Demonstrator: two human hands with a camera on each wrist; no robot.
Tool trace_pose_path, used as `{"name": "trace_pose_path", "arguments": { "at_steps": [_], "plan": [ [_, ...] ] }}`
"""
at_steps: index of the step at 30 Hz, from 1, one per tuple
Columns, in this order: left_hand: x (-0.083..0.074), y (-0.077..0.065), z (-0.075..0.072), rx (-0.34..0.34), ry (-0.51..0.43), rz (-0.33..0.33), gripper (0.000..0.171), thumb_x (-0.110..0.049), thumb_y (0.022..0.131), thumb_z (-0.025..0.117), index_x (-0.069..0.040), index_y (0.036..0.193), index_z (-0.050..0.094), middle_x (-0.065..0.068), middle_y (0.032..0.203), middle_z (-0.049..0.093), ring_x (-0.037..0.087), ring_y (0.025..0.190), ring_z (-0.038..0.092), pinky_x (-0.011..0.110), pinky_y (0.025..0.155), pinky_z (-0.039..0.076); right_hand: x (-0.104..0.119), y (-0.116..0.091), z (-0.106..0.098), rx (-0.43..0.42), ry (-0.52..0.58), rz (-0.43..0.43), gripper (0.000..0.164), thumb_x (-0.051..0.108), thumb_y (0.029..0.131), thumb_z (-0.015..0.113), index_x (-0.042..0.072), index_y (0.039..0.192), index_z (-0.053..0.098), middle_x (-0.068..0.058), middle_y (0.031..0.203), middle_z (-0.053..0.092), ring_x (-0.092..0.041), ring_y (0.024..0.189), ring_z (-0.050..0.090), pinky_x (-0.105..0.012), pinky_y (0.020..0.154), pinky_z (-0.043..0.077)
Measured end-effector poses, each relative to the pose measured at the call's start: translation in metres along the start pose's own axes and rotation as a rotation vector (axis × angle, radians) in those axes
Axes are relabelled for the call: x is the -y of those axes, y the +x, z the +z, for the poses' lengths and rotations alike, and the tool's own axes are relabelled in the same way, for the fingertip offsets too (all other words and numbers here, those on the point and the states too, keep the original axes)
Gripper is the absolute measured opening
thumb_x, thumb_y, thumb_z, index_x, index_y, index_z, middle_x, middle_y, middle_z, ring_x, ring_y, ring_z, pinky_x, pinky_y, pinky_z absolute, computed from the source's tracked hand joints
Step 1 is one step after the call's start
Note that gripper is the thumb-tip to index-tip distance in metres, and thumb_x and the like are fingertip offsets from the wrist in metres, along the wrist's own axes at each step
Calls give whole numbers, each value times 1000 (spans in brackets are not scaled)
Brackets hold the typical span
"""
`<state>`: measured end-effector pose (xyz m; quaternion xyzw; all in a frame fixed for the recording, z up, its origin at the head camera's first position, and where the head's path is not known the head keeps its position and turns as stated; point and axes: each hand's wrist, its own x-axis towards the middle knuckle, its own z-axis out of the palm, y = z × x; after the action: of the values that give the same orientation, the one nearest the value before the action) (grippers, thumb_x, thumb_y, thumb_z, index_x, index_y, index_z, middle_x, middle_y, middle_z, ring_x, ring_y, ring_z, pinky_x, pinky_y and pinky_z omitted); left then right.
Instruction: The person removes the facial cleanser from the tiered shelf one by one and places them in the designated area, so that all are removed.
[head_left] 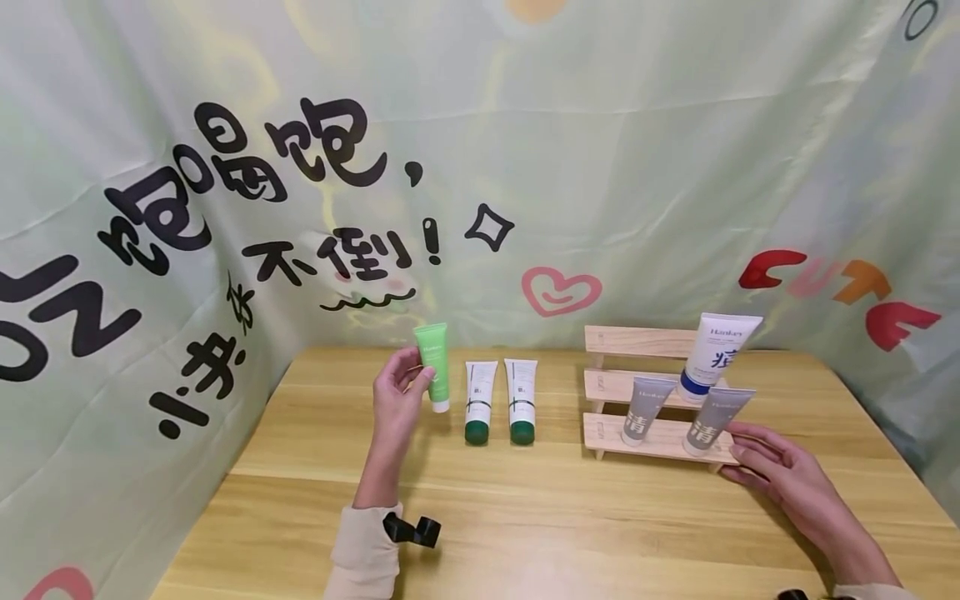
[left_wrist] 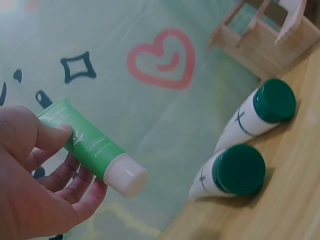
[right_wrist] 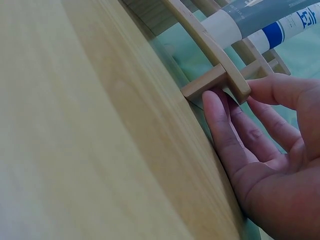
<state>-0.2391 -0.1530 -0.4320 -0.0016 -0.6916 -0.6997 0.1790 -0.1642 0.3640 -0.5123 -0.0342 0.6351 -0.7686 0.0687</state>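
Note:
A green squeeze tube (head_left: 434,375) with a white cap is gripped upright by my left hand (head_left: 399,392), thumb across its front, just above the table. In the left wrist view the tube (left_wrist: 89,140) tilts, cap toward the lower right. To its right stand two white tubes with green caps, the nearer one (head_left: 478,404) and the other (head_left: 521,402). My right hand (head_left: 787,483) pinches the right end of a wooden tiered rack (head_left: 611,435); the right wrist view shows fingers (right_wrist: 225,125) around the shelf end (right_wrist: 239,87).
On the rack's lowest tier lean two grey tubes, one at left (head_left: 645,412) and one at right (head_left: 714,423). Behind them a larger white tube (head_left: 720,350) with a blue cap stands higher. A printed cloth (head_left: 637,167) hangs behind the wooden table (head_left: 510,517).

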Motion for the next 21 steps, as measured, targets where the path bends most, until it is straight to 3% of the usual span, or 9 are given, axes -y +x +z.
{"name": "trace_pose_path", "arguments": {
  "at_steps": [13, 21],
  "plan": [
    [29, 3, -9, 4, 43, -22, 39, 10, 96, 64, 3, 134, 57, 28, 121, 62, 22, 95, 64, 22, 79, 54, 2, -1, 0, -25, -48, 14, 34, 2, 105, 54, 27, 123, 68, 11, 117, 69, -5, 104, 68, -32, 84, 61],
    [49, 3, -8, -29, 103, -93, 40, 8, 96, 63, 0, 135, 58, 23, 122, 60, 30, 96, 62, 23, 77, 52, 0, -1, 0, 4, -8, -23, 36, -3, 105, 51, 22, 125, 68, 7, 119, 69, -7, 106, 67, -33, 85, 61]
  ]
}}
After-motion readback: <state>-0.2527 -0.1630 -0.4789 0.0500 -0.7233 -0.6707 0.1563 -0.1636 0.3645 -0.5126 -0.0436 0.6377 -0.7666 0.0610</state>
